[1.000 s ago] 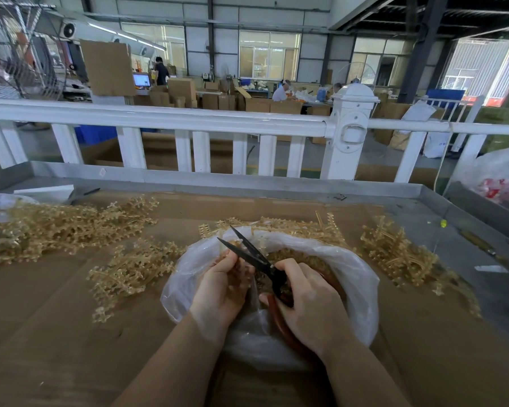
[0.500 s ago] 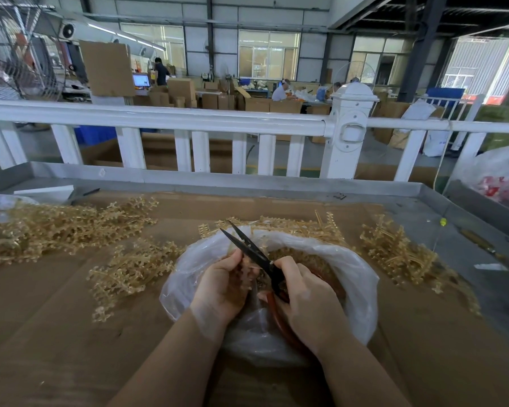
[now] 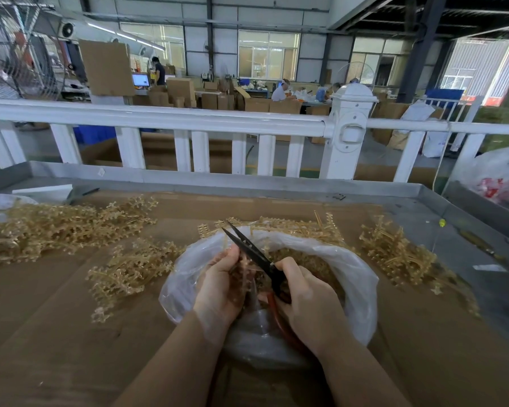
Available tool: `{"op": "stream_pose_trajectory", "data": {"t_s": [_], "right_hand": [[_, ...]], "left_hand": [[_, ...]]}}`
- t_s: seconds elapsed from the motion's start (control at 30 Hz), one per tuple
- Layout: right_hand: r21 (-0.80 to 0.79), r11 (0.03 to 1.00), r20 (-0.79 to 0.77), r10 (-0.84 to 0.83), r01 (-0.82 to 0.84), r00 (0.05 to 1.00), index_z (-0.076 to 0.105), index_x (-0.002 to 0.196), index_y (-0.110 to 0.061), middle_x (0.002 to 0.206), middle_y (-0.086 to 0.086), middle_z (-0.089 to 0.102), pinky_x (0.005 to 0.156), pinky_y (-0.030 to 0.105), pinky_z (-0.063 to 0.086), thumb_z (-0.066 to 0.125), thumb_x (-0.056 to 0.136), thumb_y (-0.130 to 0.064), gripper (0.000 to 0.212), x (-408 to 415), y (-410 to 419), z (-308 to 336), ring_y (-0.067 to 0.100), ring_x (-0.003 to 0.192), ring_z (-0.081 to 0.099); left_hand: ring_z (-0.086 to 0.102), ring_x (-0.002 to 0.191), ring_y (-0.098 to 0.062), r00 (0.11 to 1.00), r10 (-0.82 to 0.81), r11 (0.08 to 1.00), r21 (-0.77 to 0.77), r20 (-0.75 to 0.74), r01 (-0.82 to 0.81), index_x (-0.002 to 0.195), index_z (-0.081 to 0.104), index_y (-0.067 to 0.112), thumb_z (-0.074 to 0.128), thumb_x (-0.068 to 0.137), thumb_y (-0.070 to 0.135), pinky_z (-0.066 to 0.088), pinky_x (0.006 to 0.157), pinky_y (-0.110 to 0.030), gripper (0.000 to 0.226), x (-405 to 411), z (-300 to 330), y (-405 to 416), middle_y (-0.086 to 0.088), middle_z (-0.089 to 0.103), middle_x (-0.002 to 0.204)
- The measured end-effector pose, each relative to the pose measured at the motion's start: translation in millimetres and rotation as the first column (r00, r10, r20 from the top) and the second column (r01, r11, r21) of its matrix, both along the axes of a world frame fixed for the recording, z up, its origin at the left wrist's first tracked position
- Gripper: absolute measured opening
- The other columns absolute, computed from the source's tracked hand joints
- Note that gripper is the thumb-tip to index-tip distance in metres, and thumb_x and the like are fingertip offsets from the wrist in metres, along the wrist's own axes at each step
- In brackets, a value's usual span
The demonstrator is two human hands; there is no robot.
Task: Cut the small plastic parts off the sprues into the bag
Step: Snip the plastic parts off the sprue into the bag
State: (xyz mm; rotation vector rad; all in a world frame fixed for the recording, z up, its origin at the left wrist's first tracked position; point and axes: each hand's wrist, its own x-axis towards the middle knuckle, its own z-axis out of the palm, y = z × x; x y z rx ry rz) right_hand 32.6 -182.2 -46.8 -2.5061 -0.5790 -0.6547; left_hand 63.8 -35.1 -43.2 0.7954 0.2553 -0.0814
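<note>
Cardboard bench (image 3: 56, 333): right hand (image 3: 312, 304) grips scissors (image 3: 252, 252) (tips up-left); left hand (image 3: 221, 284) pinches sprue (image 3: 241, 270).

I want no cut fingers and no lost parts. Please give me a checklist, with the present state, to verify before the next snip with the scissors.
1. Right hand has its grip on the red-handled black scissors: ok.
2. Left hand holds a tan plastic sprue: ok.
3. Blades open: ok.
4. Left fingers away from the blades: cannot tell.
5. Clear plastic bag open under the cut: ok.
6. Uncut tan sprue pile beside the bag: ok.
</note>
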Motion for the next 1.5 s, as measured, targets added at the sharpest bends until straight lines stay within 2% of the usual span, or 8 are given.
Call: {"op": "stream_pose_trajectory", "data": {"t_s": [0.13, 0.23, 0.37, 0.63, 0.77, 0.93, 1.23, 1.5], "right_hand": [[0.008, 1.000, 0.012, -0.012, 0.012, 1.000, 0.058, 0.113, -0.016, 0.096, 0.000, 0.068, 0.072, 0.031, 0.056, 0.066, 0.086, -0.041, 0.038, -1.0, -2.3, 0.3, 0.017, 0.085, 0.066], [0.027, 0.999, 0.029, -0.025, 0.024, 0.999, 0.060, 0.108, -0.018, 0.093, -0.003, 0.068, 0.069, 0.030, 0.056, 0.064, 0.082, -0.048, 0.040, -1.8, -3.9, 0.5, 0.014, 0.082, 0.065], [0.018, 1.000, 0.019, -0.025, 0.025, 1.000, 0.057, 0.108, -0.021, 0.094, -0.006, 0.064, 0.072, 0.029, 0.054, 0.064, 0.081, -0.051, 0.040, -0.2, -5.6, -1.2, 0.013, 0.085, 0.062], [0.040, 0.999, -0.002, -0.012, 0.012, 1.000, 0.055, 0.107, -0.021, 0.094, -0.007, 0.064, 0.072, 0.025, 0.053, 0.064, 0.084, -0.048, 0.036, 1.1, -5.9, -2.6, 0.011, 0.085, 0.061], [0.043, 0.999, -0.012, -0.018, 0.019, 1.000, 0.055, 0.106, -0.021, 0.092, -0.007, 0.065, 0.070, 0.018, 0.050, 0.067, 0.083, -0.046, 0.036, 2.2, -6.2, -4.6, 0.009, 0.082, 0.062], [0.042, 0.999, -0.011, -0.029, 0.029, 1.000, 0.054, 0.102, -0.024, 0.089, -0.009, 0.065, 0.066, 0.016, 0.048, 0.067, 0.082, -0.047, 0.034, 2.6, -6.7, -5.3, 0.008, 0.079, 0.062], [0.045, 0.999, 0.011, -0.021, 0.020, 1.000, 0.053, 0.100, -0.025, 0.088, -0.011, 0.061, 0.069, 0.023, 0.050, 0.058, 0.078, -0.057, 0.039, 2.4, -7.1, -4.8, 0.007, 0.080, 0.058], [0.048, 0.999, -0.012, -0.024, 0.024, 1.000, 0.053, 0.102, -0.024, 0.093, -0.010, 0.063, 0.071, 0.022, 0.051, 0.064, 0.082, -0.049, 0.034, 2.4, -6.5, -5.5, 0.009, 0.085, 0.060]], "left_hand": [[0.061, 0.096, -0.038, 0.998, 0.055, 0.998, 0.022, -0.010, -0.054, 0.102, 0.062, 0.000, 0.053, 0.092, 0.012, 0.044, 0.098, -0.054, 0.018, -2.0, 2.5, -3.2, -0.024, 0.063, 0.102], [0.066, 0.072, -0.028, 0.994, 0.104, 0.992, 0.078, -0.021, -0.102, 0.087, 0.061, 0.005, 0.056, 0.091, 0.005, 0.055, 0.076, -0.045, 0.007, -0.9, 1.9, -6.1, -0.015, 0.069, 0.078], [0.070, 0.062, -0.025, 0.994, 0.108, 0.983, 0.151, -0.032, -0.102, 0.094, 0.059, 0.003, 0.052, 0.092, 0.000, 0.057, 0.051, -0.034, 0.008, -1.3, 2.1, -6.7, -0.013, 0.071, 0.072], [0.067, 0.091, -0.038, 0.998, 0.058, 0.985, 0.166, -0.027, -0.052, 0.117, 0.055, -0.007, 0.052, 0.093, 0.002, 0.059, 0.069, -0.043, 0.025, -7.0, 7.5, -7.9, -0.028, 0.067, 0.106], [0.065, 0.070, -0.031, 0.999, 0.050, 0.988, 0.144, 0.019, -0.052, 0.093, 0.057, 0.001, 0.052, 0.093, 0.001, 0.057, 0.053, -0.034, 0.005, -9.7, 8.2, -7.5, -0.021, 0.064, 0.083], [0.066, 0.055, -0.023, 0.997, 0.063, 0.991, 0.111, 0.052, -0.069, 0.081, 0.056, 0.004, 0.053, 0.093, 0.002, 0.053, 0.046, -0.028, 0.012, -10.7, 8.8, -8.7, -0.014, 0.063, 0.068], [0.066, 0.056, -0.021, 0.992, 0.111, 0.984, 0.133, 0.061, -0.118, 0.081, 0.056, 0.004, 0.052, 0.092, -0.001, 0.055, 0.048, -0.029, 0.013, -9.5, 8.2, -9.9, -0.010, 0.064, 0.063], [0.066, 0.055, -0.021, 0.992, 0.104, 0.979, 0.166, 0.073, -0.115, 0.078, 0.058, 0.003, 0.054, 0.091, -0.001, 0.054, 0.048, -0.028, 0.015, -9.7, 8.2, -9.4, -0.010, 0.065, 0.060]]}}
